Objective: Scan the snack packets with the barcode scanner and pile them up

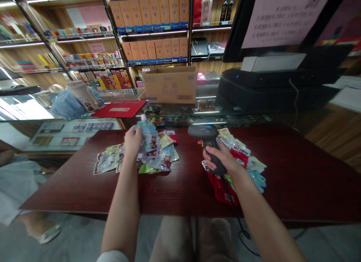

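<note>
My left hand (132, 142) is closed on the edge of a blue spout pouch (149, 136) with a white cap, held over the left pile of snack packets (163, 158). Packets in that pile are purple, green and silver. In my right hand (221, 158) is a black barcode scanner (203, 133), gripped by its handle with the head facing left. Its cable hangs down past the table's front edge. Beneath and beside the scanner lies a second pile of packets (239, 153), red, green and white, with a light blue pouch (257, 179) at its right side.
Behind the dark red table (180, 194) runs a glass counter with a cardboard box (170, 85), a red folder (120, 108) and a cup (80, 93) near blue cloth. A monitor and black machine (259, 85) stand back right. Someone in light clothing (17, 183) sits at left.
</note>
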Available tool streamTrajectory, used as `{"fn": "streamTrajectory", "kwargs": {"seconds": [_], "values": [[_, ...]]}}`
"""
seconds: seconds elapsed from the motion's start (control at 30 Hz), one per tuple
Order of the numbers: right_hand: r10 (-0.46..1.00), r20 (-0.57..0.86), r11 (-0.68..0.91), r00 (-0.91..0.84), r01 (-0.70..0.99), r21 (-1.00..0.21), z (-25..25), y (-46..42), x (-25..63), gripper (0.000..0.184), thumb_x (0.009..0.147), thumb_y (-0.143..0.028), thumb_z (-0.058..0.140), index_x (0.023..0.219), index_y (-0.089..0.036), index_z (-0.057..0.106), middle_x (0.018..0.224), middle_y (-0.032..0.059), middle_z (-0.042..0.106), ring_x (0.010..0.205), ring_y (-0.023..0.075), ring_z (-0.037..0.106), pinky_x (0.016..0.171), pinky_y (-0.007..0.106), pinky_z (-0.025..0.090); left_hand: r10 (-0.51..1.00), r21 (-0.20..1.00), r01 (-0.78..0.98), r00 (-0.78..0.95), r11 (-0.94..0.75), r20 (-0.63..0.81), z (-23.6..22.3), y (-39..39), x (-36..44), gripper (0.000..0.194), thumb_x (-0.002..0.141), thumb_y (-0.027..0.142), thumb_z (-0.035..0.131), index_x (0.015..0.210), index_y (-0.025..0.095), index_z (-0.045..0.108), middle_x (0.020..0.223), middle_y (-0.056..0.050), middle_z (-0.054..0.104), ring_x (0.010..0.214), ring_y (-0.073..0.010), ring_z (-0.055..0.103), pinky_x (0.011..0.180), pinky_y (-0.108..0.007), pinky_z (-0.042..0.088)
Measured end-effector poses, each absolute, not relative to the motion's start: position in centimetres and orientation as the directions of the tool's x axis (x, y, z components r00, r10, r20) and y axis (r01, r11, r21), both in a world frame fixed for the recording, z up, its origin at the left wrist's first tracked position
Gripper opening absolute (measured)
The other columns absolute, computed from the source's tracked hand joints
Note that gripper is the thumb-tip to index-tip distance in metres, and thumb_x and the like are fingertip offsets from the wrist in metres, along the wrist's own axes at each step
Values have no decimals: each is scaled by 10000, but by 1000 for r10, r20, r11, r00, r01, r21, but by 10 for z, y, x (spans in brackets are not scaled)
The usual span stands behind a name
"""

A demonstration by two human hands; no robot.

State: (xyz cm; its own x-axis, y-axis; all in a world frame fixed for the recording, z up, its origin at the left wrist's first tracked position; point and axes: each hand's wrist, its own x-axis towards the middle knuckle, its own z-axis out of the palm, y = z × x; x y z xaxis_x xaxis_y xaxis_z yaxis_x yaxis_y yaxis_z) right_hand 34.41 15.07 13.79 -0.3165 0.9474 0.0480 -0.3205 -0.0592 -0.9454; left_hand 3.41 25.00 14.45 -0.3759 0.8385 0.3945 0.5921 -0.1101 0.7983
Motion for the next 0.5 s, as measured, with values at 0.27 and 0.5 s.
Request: {"fn": "streamTrajectory", "kwargs": {"seconds": [0.27, 0.5], "values": [[960, 49, -53, -276, -350, -935, 139, 151, 357, 334, 794, -395, 675, 1016, -198, 521, 559, -78, 494, 344, 52, 383, 357, 195, 326, 888, 534, 812, -403, 236, 220, 137, 252, -1, 396, 833, 339, 462, 1081, 132, 693, 1091, -179, 709, 1052, -346, 640, 876, -404, 480], [981, 41, -23, -187, -329, -944, 143, 148, 381, 282, 783, -402, 696, 817, -197, 505, 558, -60, 494, 351, 47, 388, 355, 192, 322, 922, 376, 895, -330, 239, 200, 124, 261, -3, 409, 848, 313, 421, 1057, 107, 706, 1069, -209, 708, 1055, -351, 641, 887, -413, 485]]}}
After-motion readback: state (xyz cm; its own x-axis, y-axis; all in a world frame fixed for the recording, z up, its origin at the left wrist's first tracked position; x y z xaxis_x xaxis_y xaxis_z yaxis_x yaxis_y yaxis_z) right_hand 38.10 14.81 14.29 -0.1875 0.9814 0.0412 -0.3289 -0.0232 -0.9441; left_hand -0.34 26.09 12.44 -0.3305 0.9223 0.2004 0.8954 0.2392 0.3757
